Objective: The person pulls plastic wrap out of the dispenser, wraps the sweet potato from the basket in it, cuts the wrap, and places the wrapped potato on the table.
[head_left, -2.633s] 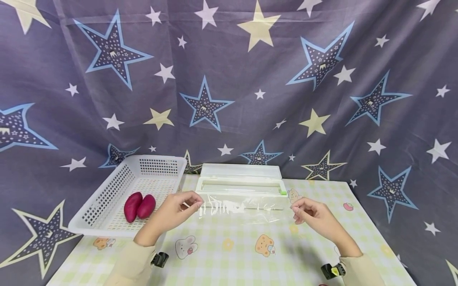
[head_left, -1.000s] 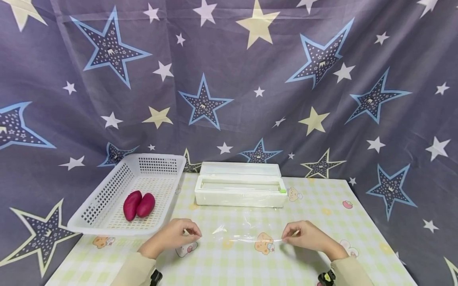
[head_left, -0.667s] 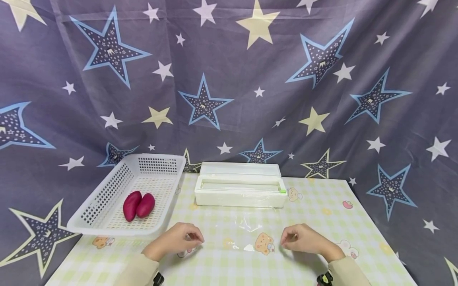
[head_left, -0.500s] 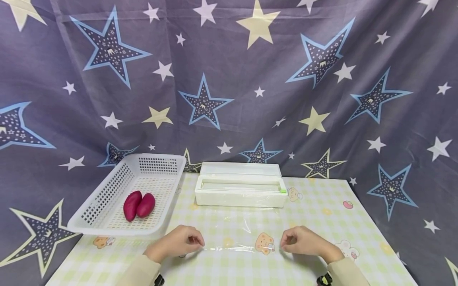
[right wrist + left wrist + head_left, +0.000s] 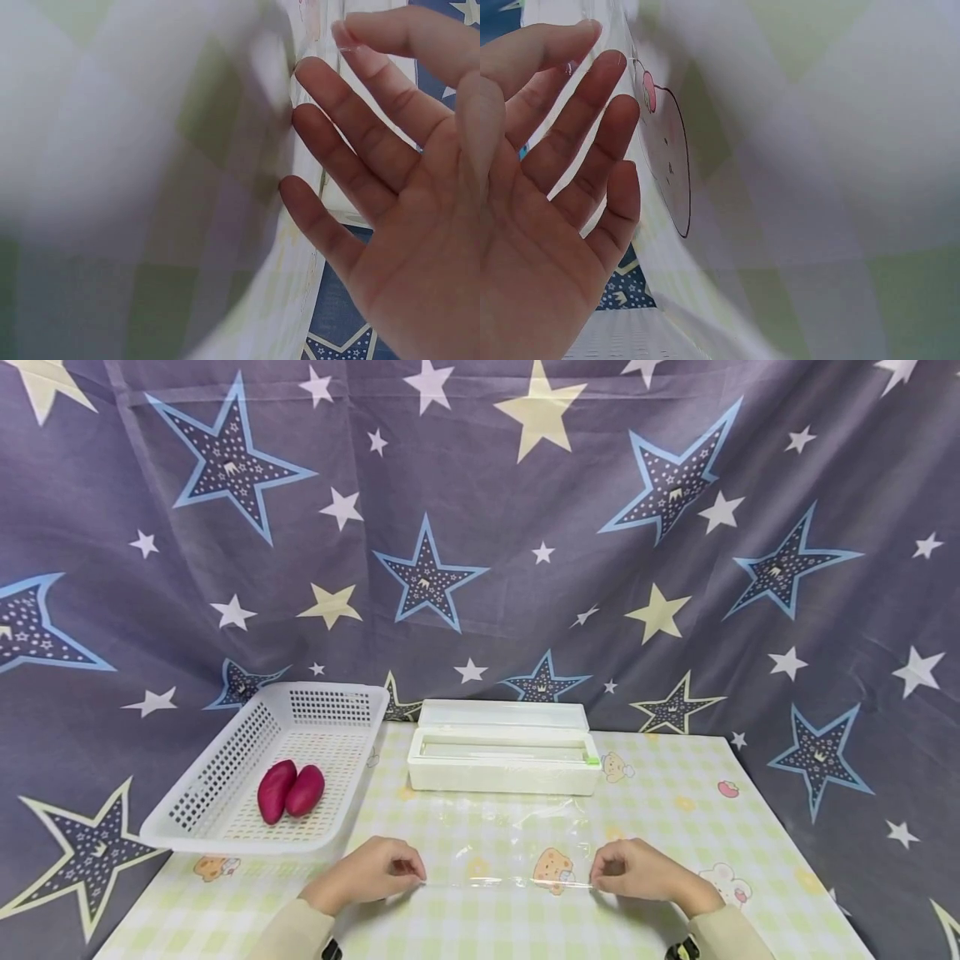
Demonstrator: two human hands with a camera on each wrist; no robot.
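A clear sheet of cling film [image 5: 517,839] stretches low over the table from the front of a white cling film box [image 5: 502,779], whose lid stands raised. My left hand [image 5: 371,870] pinches the near left corner of the film between thumb and index finger. At the near right corner, my right hand [image 5: 639,872] pinches it the same way. In the left wrist view, the other fingers of the left hand [image 5: 562,172] are loosely bent. Fingertips of the right hand [image 5: 390,165] come right at the tablecloth in the right wrist view.
A white perforated basket [image 5: 168,837] stands at the left with two dark red sweet potatoes [image 5: 291,792] in it. A green slider [image 5: 592,760] sits at the box's right end. Checked tablecloth [image 5: 750,860] covers the table, and a starry curtain [image 5: 480,485] hangs behind.
Both hands have come down and toward the person, drawing the cling film out from the box and bringing it close over the table. In the last half second they have barely moved.
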